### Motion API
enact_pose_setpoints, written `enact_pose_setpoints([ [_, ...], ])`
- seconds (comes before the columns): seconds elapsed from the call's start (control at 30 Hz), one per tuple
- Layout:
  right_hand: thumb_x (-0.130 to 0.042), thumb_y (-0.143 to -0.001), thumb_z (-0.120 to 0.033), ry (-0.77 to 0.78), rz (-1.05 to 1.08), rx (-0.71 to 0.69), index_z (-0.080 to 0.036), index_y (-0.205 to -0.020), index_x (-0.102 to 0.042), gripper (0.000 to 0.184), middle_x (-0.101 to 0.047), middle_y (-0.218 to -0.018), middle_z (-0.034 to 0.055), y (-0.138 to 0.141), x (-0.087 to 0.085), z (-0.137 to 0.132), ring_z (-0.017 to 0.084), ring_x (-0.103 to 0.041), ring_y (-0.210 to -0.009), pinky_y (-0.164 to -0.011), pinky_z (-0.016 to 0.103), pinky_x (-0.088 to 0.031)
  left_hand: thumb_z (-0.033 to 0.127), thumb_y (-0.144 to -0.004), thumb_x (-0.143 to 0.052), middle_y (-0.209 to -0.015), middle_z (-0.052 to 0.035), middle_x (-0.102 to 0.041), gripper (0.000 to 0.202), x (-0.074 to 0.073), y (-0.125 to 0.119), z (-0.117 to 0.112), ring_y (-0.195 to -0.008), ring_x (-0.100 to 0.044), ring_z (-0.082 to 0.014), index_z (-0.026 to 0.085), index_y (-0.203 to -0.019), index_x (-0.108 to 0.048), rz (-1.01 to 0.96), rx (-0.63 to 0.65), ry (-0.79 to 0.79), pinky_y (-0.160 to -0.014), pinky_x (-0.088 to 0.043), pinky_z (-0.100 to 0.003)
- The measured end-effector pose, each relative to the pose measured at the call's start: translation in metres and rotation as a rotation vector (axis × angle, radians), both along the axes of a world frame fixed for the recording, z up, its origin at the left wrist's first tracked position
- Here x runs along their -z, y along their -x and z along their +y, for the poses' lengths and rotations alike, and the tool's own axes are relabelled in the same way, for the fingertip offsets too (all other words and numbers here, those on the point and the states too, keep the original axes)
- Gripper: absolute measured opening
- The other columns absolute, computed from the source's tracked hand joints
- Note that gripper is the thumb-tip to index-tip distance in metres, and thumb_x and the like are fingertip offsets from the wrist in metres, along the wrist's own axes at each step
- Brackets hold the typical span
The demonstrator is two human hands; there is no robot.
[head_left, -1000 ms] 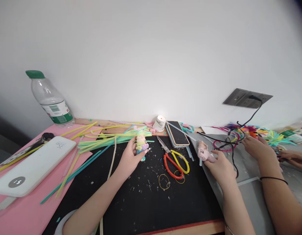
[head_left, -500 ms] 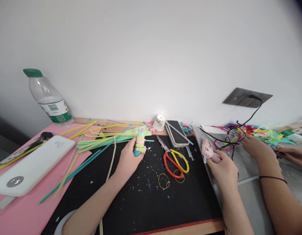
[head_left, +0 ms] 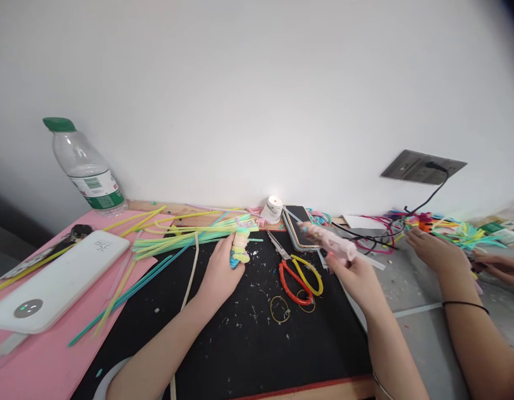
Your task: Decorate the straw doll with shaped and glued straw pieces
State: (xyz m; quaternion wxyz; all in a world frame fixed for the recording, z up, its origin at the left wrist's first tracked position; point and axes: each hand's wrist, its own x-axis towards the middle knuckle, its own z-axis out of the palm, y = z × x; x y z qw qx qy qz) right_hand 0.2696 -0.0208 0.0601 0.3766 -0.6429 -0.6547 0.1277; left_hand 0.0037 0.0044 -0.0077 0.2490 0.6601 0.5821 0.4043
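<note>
My left hand (head_left: pixel 221 261) is closed round a small figure (head_left: pixel 240 244) of coiled pastel pipe cleaners, in yellow, cream and blue, held upright over the black mat (head_left: pixel 257 355). In my right hand (head_left: pixel 359 280) is a pink glue gun (head_left: pixel 335 244), gripped by its handle and pointing to the left, a little blurred. Its front end passes before the phone (head_left: pixel 297 214). Between my hands lie scissors (head_left: pixel 300 278) with one red and one yellow handle, blades spread slightly. Two thin rubber bands (head_left: pixel 279 309) rest beside them.
Pipe cleaners (head_left: pixel 165 244) and a white power bank (head_left: pixel 60 280) lie at left, near a bottle (head_left: pixel 90 172). A white cup (head_left: pixel 273 209) stands by the wall. At right, another person's hands (head_left: pixel 434 255) work beside a black cord (head_left: pixel 432 191) plugged into the socket.
My right hand has lifted the glue gun and brought it left, from the grey table's edge toward the phone, turning its nozzle leftward. My left hand stays almost where it was with the figure.
</note>
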Motion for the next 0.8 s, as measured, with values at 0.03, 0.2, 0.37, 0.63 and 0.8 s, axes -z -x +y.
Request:
enact_pose_setpoints([
  [0.03,-0.055,-0.077,-0.033,0.062,0.009,-0.091,-0.017,-0.090,-0.071,0.026,-0.071,-0.078,0.0052,0.008,-0.001,0.000,0.022,-0.062,-0.067,-0.060,0.030,-0.049,0.012,-0.072,-0.051,-0.124,-0.0133,-0.052,0.059,0.001,0.000,0.000,-0.117,-0.049,-0.0275,0.017,-0.130,-0.042,0.009,0.004,-0.007,-0.098,-0.039,-0.041],
  [0.2,-0.053,-0.081,-0.030,0.221,0.063,-0.362,-0.020,-0.096,-0.071,0.025,-0.071,-0.079,0.0032,0.043,0.009,-0.001,0.021,-0.063,-0.068,-0.061,0.030,-0.051,0.012,-0.072,-0.049,-0.124,-0.0136,-0.051,0.058,0.002,0.000,-0.001,-0.118,-0.049,-0.0286,0.017,-0.130,-0.042,0.048,0.023,-0.008,-0.098,-0.039,-0.041],
  [0.37,-0.053,-0.082,-0.032,0.170,0.066,-0.374,-0.020,-0.104,-0.069,0.030,-0.071,-0.089,0.0043,0.058,0.020,0.003,0.023,-0.064,-0.079,-0.071,0.032,-0.052,0.012,-0.072,-0.049,-0.122,-0.0119,-0.052,0.060,0.002,0.000,-0.001,-0.115,-0.050,-0.0286,0.020,-0.131,-0.041,0.071,0.050,0.006,-0.098,-0.039,-0.041],
  [0.63,-0.052,-0.083,-0.031,0.182,0.036,-0.346,-0.018,-0.104,-0.068,0.030,-0.072,-0.090,0.0050,0.060,0.023,0.004,0.022,-0.064,-0.078,-0.071,0.030,-0.051,0.014,-0.073,-0.049,-0.121,-0.0121,-0.052,0.059,0.005,-0.001,-0.001,-0.113,-0.051,-0.0283,0.019,-0.131,-0.042,0.089,0.067,0.007,-0.097,-0.040,-0.041],
  [0.8,-0.052,-0.083,-0.031,0.155,0.017,-0.342,-0.017,-0.100,-0.069,0.028,-0.072,-0.086,0.0042,0.060,0.024,0.005,0.021,-0.063,-0.073,-0.067,0.028,-0.050,0.013,-0.072,-0.050,-0.121,-0.0109,-0.053,0.059,0.006,-0.001,-0.002,-0.113,-0.051,-0.0279,0.022,-0.130,-0.043,0.070,0.066,-0.021,-0.096,-0.041,-0.040],
])
